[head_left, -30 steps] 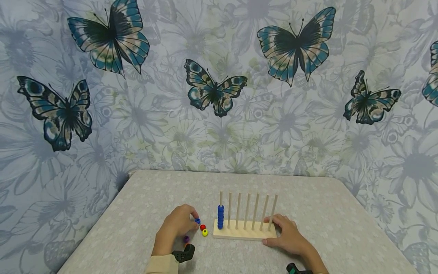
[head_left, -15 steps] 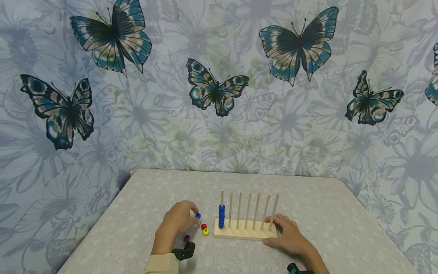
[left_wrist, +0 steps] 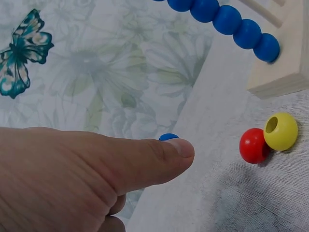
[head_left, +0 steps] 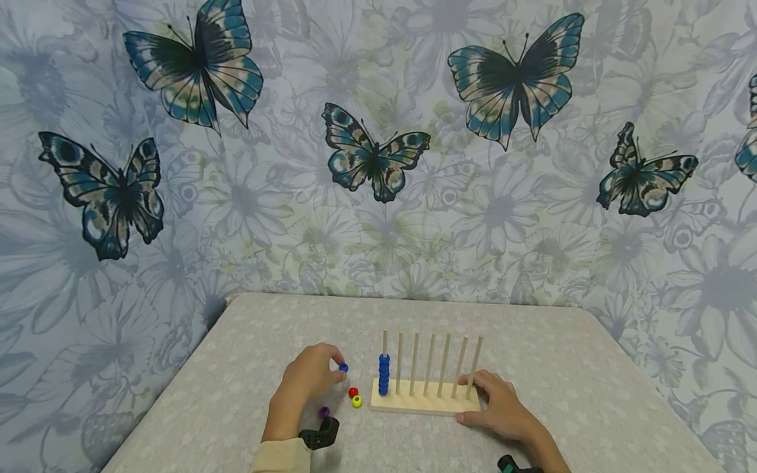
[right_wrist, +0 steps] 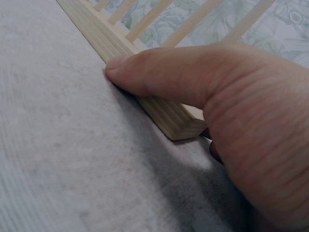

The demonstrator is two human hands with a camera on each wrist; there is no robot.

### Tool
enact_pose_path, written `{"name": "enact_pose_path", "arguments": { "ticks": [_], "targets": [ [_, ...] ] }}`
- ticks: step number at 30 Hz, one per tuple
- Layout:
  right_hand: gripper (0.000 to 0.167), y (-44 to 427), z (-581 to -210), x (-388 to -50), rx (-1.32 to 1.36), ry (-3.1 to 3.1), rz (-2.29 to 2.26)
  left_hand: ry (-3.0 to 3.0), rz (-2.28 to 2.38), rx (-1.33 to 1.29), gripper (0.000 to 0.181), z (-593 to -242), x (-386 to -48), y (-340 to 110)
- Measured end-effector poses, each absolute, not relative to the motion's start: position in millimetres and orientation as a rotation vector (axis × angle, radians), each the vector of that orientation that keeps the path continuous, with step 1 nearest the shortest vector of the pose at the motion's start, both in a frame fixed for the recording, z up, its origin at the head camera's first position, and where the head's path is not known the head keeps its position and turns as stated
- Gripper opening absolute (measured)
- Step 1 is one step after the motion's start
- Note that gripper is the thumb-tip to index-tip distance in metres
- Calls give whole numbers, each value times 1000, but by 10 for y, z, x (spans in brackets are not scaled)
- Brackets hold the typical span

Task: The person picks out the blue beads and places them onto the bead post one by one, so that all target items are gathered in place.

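My left hand [head_left: 309, 376] pinches a blue bead [head_left: 344, 368] between thumb and fingertips, left of a wooden peg stand [head_left: 422, 406]. In the left wrist view the thumb hides most of that held bead [left_wrist: 168, 137]. On the stand's leftmost peg sits a stack of several blue beads [head_left: 384, 376]; the other pegs are bare. My right hand [head_left: 499, 406] grips the stand's right end. Its thumb presses the front edge of the base [right_wrist: 159, 113], and its other fingers lie behind, mostly hidden in the right wrist view.
Between left hand and stand, a red bead [head_left: 353, 392] and a yellow bead [head_left: 357, 401] lie touching on the tablecloth [head_left: 520, 341]. A purple bead [head_left: 324, 412] lies beside the left wrist, near its black wrist strap [head_left: 321, 433]. A butterfly-patterned wall covering [head_left: 378, 249] rises behind the table.
My left hand has raised the blue bead up from beside the red bead. An orange bead near the left wrist has gone out of sight. The right hand keeps its hold on the stand.
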State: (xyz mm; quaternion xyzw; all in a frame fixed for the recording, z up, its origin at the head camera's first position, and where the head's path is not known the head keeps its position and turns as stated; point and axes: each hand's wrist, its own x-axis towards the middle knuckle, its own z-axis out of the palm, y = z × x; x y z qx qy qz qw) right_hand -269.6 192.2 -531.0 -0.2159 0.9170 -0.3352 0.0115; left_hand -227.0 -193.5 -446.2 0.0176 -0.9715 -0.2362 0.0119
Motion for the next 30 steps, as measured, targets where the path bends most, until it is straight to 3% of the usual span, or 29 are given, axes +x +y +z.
{"name": "enact_pose_path", "arguments": {
  "ticks": [30],
  "targets": [
    [56, 1909, -5288, -2680, -656, 2864, -1039, -2828, -737, 5, 28, -4223, -2180, -1824]
  ]
}}
